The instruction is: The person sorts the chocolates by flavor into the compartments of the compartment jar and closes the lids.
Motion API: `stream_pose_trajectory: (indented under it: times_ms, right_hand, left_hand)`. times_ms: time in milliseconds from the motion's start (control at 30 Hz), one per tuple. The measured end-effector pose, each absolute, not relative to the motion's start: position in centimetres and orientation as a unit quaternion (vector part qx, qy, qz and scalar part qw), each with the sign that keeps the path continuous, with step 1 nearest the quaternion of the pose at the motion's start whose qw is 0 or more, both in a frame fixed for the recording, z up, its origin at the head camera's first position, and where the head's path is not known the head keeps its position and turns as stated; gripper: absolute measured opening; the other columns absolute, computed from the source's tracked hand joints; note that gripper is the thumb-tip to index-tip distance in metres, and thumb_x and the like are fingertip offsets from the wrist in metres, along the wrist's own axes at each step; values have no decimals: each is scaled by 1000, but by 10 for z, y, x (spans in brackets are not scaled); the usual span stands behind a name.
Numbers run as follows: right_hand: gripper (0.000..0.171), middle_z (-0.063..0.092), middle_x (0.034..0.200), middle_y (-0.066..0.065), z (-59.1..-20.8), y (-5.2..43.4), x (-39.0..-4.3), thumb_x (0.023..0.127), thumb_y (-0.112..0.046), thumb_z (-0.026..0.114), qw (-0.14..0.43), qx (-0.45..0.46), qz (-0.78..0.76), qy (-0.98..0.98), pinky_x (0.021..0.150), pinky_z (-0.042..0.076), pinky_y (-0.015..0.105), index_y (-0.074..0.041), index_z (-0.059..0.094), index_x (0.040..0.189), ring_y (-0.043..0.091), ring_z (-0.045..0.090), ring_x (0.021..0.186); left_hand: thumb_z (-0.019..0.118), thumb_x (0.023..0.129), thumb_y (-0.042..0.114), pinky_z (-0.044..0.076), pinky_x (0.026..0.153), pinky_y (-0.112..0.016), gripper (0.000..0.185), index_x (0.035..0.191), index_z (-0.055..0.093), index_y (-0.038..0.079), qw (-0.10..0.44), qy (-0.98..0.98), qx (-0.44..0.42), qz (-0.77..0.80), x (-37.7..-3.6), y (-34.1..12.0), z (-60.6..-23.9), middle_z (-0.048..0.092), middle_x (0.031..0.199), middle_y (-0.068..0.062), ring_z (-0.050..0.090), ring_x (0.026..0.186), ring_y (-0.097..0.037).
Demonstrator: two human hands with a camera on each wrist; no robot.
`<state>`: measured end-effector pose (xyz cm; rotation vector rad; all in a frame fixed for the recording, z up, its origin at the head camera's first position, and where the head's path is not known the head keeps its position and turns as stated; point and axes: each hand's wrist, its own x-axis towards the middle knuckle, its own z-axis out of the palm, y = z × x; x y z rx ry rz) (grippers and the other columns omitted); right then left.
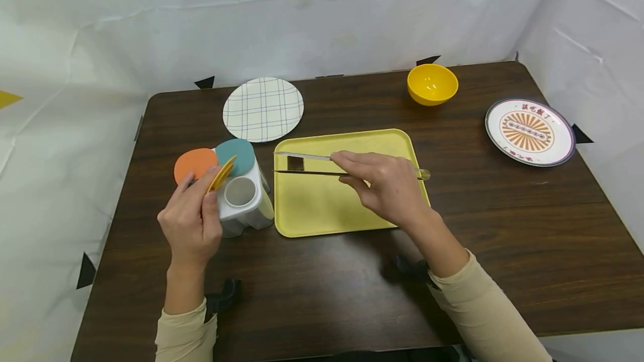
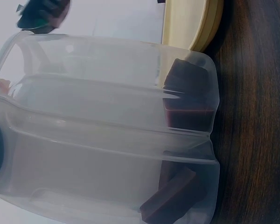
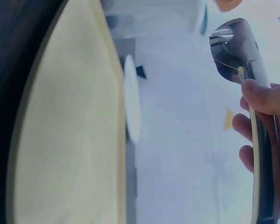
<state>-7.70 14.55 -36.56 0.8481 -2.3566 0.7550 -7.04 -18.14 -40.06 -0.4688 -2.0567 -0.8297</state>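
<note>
**Tongs over the tray, one lid lifted**

A dark wooden table (image 1: 503, 228) stands against white sheeting dotted with yellow and black triangles. On it sit one yellow tray (image 1: 322, 211), one checked plate (image 1: 263, 109), one yellow bowl (image 1: 432, 84) and one patterned plate (image 1: 529, 131) at the far right.

The right hand (image 1: 387, 183) is clamped round one pair of metal tongs (image 1: 307, 164), held over the tray; their two arms pinch one small brown block (image 1: 295, 163) near the tray's left end.

Just left of the tray, touching its edge, stands one white container (image 1: 246, 205) with three round lids: orange (image 1: 193, 163), teal (image 1: 236, 155) and yellow (image 1: 221, 174). The left hand (image 1: 191, 222) pinches the yellow lid, tilted up, leaving one round compartment (image 1: 240, 191) uncovered. The left wrist view shows brown pieces (image 2: 186, 98) inside, low against the translucent wall; how many I cannot tell.
</note>
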Motion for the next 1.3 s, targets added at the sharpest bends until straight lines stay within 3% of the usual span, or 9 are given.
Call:
stream_pose_trajectory:
  times_ms: [233,633,1300]
  right_hand:
    - [42,72,111,1,-350,133,-68,77,-9,83,275,347,293,-847,64,56,35,-12,74,117,16,71,97]
    - [40,70,117,1,-343,108,-64,82,-13,79,241,392,289,-839,85,54,33,-12,72,121,13,67,106]
    - [41,69,119,0,-349,88,-73,84,-16,78,207,410,294,-838,82,55,32,-13,70,124,13,67,107]
  left_hand:
    - [43,99,37,48,96,-50,49,113,73,1,420,-824,-186,-331,-70,-181,-401,73,107,-10,71,88,-34]
    - [42,100,37,48,96,-49,50,113,73,0,425,-820,-189,-333,-70,-181,-401,73,105,-11,72,85,-34]
    - [41,99,34,49,93,-50,49,113,72,-2,435,-816,-184,-335,-71,-180,-402,73,102,-14,71,81,-35]
